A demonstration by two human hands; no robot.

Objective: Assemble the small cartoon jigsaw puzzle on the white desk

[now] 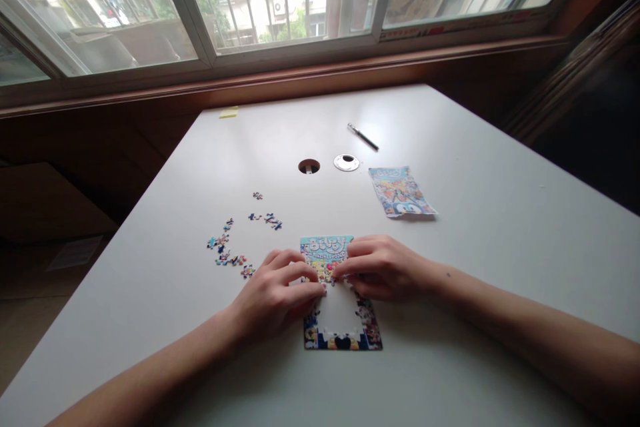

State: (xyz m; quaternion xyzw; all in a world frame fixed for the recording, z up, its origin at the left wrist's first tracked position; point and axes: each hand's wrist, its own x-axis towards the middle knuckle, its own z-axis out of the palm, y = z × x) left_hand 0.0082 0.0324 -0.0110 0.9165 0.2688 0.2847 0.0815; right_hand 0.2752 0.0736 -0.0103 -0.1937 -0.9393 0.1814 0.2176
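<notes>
A small colourful jigsaw puzzle (pixel 327 250) lies on the white table (pixel 475 227) in front of me, with its top rows and border filled and a white gap in the middle. My left hand (pixel 280 290) rests on its left side, fingers curled and pressing down at the edge of the gap. My right hand (pixel 383 267) lies on its right side, fingertips pinched close to the left hand's. Whether a piece is between the fingers is hidden. Several loose puzzle pieces (pixel 227 250) are scattered to the left of the puzzle.
A printed picture sheet (pixel 401 191) lies behind the puzzle to the right. Further back are a round cable hole (pixel 309 166), its silver cover (pixel 347 162), a pen (pixel 363 137) and a yellow sticky note (pixel 229 112). A window runs behind the table.
</notes>
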